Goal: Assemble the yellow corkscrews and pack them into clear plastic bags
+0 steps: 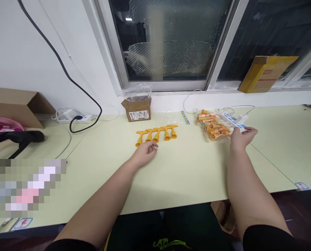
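Note:
Several yellow T-shaped plastic pieces [156,136] with flared, cup-like ends stand in a slanting row on the table. My left hand [145,152] rests just in front of this row, its fingers loosely curled and nothing visible in them. To the right lies a clear plastic bag of similar yellow pieces [213,125]. Close to the bag's right end is my right hand [240,137], thumb and fingers apart; whether it touches the bag's edge I cannot tell. A white power strip [230,120] lies just beyond that hand, with a white plug in it.
A small open cardboard box [139,111] stands against the wall, beside flat clear plastic and a printed strip [185,117]. A black cable [63,66] runs down to another power strip [86,119] at left. A larger carton [11,106] and black straps [16,137] occupy the left side.

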Action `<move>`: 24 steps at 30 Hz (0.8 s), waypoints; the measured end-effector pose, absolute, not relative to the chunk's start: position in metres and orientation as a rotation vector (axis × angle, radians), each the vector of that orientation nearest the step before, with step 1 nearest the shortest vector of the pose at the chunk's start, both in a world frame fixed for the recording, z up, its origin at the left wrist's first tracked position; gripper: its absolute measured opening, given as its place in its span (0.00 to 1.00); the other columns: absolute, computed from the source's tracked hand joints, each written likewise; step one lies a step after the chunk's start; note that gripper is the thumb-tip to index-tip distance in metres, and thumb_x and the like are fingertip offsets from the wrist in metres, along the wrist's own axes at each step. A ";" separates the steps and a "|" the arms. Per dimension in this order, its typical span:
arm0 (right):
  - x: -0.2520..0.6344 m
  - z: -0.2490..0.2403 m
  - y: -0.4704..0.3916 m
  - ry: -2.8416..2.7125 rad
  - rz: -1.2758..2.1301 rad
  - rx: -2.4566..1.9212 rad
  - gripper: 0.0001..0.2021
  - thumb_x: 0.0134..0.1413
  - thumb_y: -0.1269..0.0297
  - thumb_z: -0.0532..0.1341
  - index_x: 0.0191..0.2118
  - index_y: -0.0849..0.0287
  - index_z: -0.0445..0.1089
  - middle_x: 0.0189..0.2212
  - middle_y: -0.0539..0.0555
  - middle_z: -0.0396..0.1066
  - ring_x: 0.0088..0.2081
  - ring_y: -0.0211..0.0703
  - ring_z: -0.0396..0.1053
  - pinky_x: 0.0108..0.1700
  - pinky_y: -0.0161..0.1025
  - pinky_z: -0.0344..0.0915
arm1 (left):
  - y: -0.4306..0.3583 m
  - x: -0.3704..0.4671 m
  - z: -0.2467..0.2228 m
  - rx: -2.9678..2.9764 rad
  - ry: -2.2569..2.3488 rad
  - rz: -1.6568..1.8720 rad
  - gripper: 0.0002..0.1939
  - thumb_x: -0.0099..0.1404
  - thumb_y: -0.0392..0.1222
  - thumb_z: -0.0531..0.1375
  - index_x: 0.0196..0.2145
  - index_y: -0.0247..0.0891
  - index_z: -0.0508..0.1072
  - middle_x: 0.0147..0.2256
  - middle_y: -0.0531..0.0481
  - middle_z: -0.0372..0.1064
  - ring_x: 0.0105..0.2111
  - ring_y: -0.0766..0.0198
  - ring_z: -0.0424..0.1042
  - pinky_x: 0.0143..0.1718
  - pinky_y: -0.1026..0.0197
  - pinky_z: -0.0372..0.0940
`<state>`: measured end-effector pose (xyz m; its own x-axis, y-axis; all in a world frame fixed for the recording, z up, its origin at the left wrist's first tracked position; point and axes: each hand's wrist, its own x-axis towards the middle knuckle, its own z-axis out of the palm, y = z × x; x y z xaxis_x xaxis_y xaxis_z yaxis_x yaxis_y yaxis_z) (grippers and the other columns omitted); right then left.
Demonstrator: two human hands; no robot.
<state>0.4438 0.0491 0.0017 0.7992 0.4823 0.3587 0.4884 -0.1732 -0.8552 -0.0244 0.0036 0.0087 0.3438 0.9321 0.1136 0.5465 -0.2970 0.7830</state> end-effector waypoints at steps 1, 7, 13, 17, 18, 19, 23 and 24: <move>0.440 0.002 0.050 -0.746 0.029 -1.801 0.15 0.57 0.69 0.58 0.49 0.56 0.56 0.37 0.50 0.61 0.37 0.45 0.66 0.45 0.48 0.69 | 0.004 -0.025 0.009 1.951 1.294 0.777 0.11 0.64 0.42 0.59 0.43 0.38 0.75 0.29 0.54 0.65 0.25 0.64 0.60 0.30 0.60 0.59; 0.412 0.000 0.054 -0.977 0.029 -1.826 0.06 0.53 0.64 0.62 0.38 0.58 0.69 0.32 0.53 0.68 0.36 0.47 0.66 0.44 0.48 0.65 | 0.004 -0.024 0.010 1.954 1.298 0.810 0.09 0.63 0.41 0.59 0.40 0.37 0.75 0.27 0.54 0.64 0.24 0.64 0.59 0.30 0.60 0.58; 0.403 -0.010 0.060 -1.238 0.029 -2.054 0.15 0.53 0.58 0.65 0.45 0.57 0.75 0.47 0.62 0.69 0.53 0.58 0.65 0.59 0.57 0.60 | 0.005 -0.024 0.007 2.015 1.243 0.788 0.09 0.64 0.41 0.59 0.40 0.37 0.76 0.28 0.54 0.65 0.24 0.65 0.59 0.30 0.61 0.58; 0.392 -0.008 0.059 -1.260 -0.109 -2.016 0.20 0.56 0.56 0.63 0.53 0.58 0.73 0.52 0.65 0.69 0.56 0.61 0.65 0.62 0.58 0.60 | 0.005 -0.024 0.004 2.031 1.208 0.768 0.09 0.63 0.39 0.59 0.40 0.38 0.76 0.29 0.54 0.66 0.25 0.66 0.60 0.30 0.62 0.58; 0.386 -0.007 0.059 -1.300 -0.181 -1.969 0.20 0.58 0.56 0.62 0.53 0.59 0.72 0.52 0.66 0.68 0.57 0.61 0.65 0.62 0.59 0.60 | 0.005 -0.024 0.004 2.029 1.201 0.764 0.09 0.63 0.39 0.59 0.40 0.38 0.76 0.29 0.54 0.66 0.25 0.66 0.60 0.30 0.62 0.58; 0.378 -0.005 0.060 -1.385 -0.237 -1.900 0.19 0.59 0.57 0.60 0.52 0.60 0.72 0.52 0.67 0.69 0.57 0.61 0.65 0.63 0.58 0.60 | 0.004 -0.024 0.003 2.025 1.197 0.760 0.09 0.63 0.39 0.59 0.40 0.38 0.76 0.29 0.54 0.66 0.26 0.66 0.60 0.30 0.62 0.58; 0.338 -0.004 0.076 -1.889 -0.195 -1.636 0.14 0.62 0.63 0.58 0.49 0.59 0.76 0.55 0.64 0.70 0.60 0.55 0.65 0.66 0.48 0.60 | 0.002 -0.022 0.004 1.992 1.181 0.735 0.09 0.63 0.39 0.59 0.40 0.38 0.76 0.28 0.54 0.65 0.26 0.66 0.60 0.29 0.63 0.57; 0.329 -0.005 0.084 -2.005 -0.155 -1.647 0.15 0.62 0.64 0.57 0.50 0.60 0.76 0.59 0.64 0.68 0.63 0.56 0.63 0.67 0.48 0.58 | 0.001 -0.022 0.004 1.985 1.177 0.728 0.09 0.63 0.40 0.59 0.40 0.38 0.76 0.27 0.55 0.64 0.25 0.66 0.60 0.28 0.63 0.57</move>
<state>0.3288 0.0838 -0.0054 -0.1114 0.8766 0.4681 0.9381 0.2482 -0.2417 -0.0221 0.0011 0.0041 0.4273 0.8974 0.1102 0.4999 -0.3361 0.7982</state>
